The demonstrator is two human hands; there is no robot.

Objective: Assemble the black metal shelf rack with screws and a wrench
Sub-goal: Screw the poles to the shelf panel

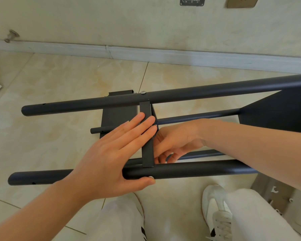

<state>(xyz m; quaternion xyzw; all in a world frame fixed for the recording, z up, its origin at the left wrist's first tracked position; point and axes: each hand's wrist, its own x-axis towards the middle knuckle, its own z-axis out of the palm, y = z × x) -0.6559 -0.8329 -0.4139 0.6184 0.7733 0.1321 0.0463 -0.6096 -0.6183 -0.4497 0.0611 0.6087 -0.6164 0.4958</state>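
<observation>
Stiff, smooth and likely light, the rack (276, 112) suits gripping by its tubes (189, 168); the left hand (111, 153) presses flat-fingered on the crossbar (147, 152), the right hand (177, 138) curls at its three o'clock, grasp unclear.

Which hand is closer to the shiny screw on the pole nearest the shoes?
Left. The left hand has its thumb tip right at the screw on that pole; the right hand is beyond it, between the two poles, beside the flat bar.

The glossy beige marble-patterned tile floor (59, 80) carries the black metal shelf rack (94, 103), lying on its side. A white lace-up sneaker (215, 207) stands near it. At right lies a flat grey-beige cardboard sheet (264, 184) bearing a small pale metal wrench (274, 190).
</observation>
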